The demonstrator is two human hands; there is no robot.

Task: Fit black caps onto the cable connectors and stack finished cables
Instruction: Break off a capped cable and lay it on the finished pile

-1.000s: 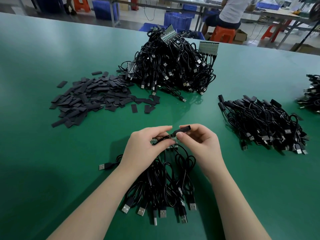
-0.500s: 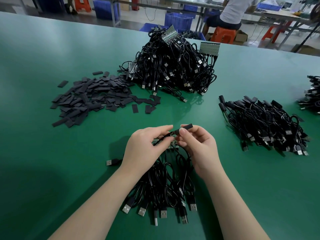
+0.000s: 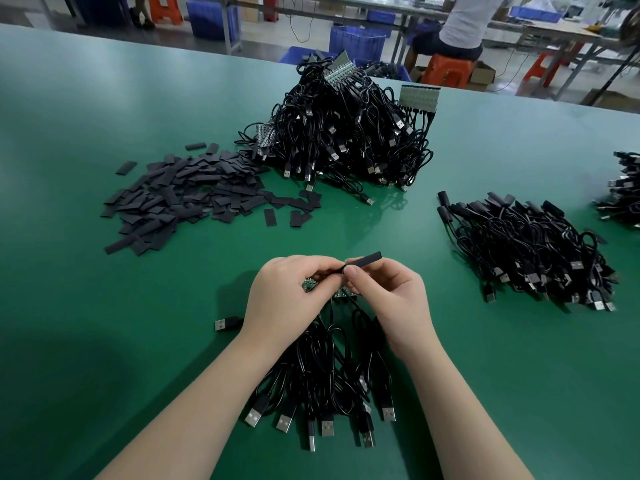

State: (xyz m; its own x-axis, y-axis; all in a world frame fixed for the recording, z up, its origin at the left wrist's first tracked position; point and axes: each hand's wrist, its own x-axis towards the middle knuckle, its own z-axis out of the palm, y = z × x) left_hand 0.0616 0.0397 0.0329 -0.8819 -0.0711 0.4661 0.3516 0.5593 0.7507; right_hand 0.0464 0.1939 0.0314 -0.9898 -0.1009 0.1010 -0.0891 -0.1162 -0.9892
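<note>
Green bench mat (image 3: 104,323), factory floor behind with blue crates (image 3: 356,39). Right hand (image 3: 388,292) pinches a black cap (image 3: 363,259), its mouth meeting the connector end pinched by the left hand (image 3: 287,292) above the loose cable bundle (image 3: 325,372). Advice: keep cap in line with the connector, push squarely until seated. Spare caps (image 3: 180,199) far left; finished stack (image 3: 526,244) right.

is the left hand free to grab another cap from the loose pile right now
Probably not: the left hand pinches the cable end against the cap held by the right hand. The cap pile lies unobstructed.
</note>
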